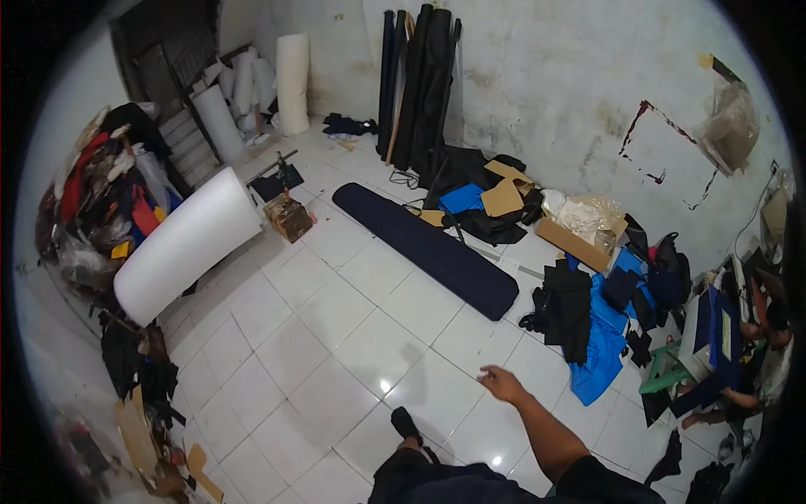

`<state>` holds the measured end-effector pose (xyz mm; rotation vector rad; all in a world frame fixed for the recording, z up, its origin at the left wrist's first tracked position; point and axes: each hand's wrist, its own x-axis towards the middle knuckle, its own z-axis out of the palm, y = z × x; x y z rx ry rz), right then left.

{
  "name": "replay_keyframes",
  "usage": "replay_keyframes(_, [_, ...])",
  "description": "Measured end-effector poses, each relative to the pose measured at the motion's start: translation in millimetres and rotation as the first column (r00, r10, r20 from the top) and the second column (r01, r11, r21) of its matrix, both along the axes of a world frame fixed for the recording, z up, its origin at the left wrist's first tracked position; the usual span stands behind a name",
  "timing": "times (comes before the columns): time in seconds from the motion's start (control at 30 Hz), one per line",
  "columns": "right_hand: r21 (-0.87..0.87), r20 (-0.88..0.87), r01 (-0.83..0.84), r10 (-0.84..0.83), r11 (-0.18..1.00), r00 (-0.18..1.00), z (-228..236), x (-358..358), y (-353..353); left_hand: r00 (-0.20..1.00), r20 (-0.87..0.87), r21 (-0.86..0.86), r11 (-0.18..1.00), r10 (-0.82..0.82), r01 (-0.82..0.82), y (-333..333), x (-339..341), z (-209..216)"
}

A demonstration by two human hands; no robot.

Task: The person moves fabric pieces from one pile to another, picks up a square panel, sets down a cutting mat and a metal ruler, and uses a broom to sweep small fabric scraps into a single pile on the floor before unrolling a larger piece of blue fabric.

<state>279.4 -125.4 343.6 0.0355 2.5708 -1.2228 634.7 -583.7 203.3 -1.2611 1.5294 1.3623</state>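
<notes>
My right hand (501,384) hangs over the white tiled floor, its fingers loosely extended and apart, with nothing in them. My left hand is out of the picture. Ahead of the right hand, a long dark navy fabric roll (424,252) lies slantwise on the tiles, apart from the hand. To the right of the hand, black fabric pieces (567,311) and a bright blue cloth (598,340) are heaped on the floor. My dark-shod foot (405,422) shows below, left of the hand.
A thick white roll (189,244) leans by a heap of bags and cloth (105,193) at left. Dark upright rolls (424,92) stand against the far wall. An open cardboard box (575,244) sits at right, near a green stool (661,367). Another person's limbs (739,398) show at the right edge.
</notes>
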Motion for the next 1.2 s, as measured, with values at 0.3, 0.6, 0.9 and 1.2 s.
replay_keyframes(0.3, [0.291, 0.537, 0.025, -0.185, 0.956, 0.823, -122.3, -40.9, 56.0, 0.821, -0.434, -0.453, 0.878, -0.37, 0.156, -48.7, -444.7, 70.3])
replay_keyframes(0.6, [0.177, 0.476, 0.056, -0.135, 0.983, 0.869, -279.5, -383.1, 47.5, 0.658, -0.569, -0.241, 0.866, -0.493, 0.439, 165.0, -717.4, -3.8])
replay_keyframes(0.9, [0.43, 0.406, -0.049, -0.145, 0.901, 0.902, -476.6, -823.1, 72.4, 0.356, -0.702, -0.248, 0.681, -0.616, 0.689, 314.6, -916.0, -41.6])
replay_keyframes(1.2, [0.025, 0.803, -0.112, 0.047, 0.993, 0.595, -529.3, -905.9, 63.8, 0.56, -0.726, -0.108, 0.871, -0.399, 0.48, 317.0, -907.7, -84.6])
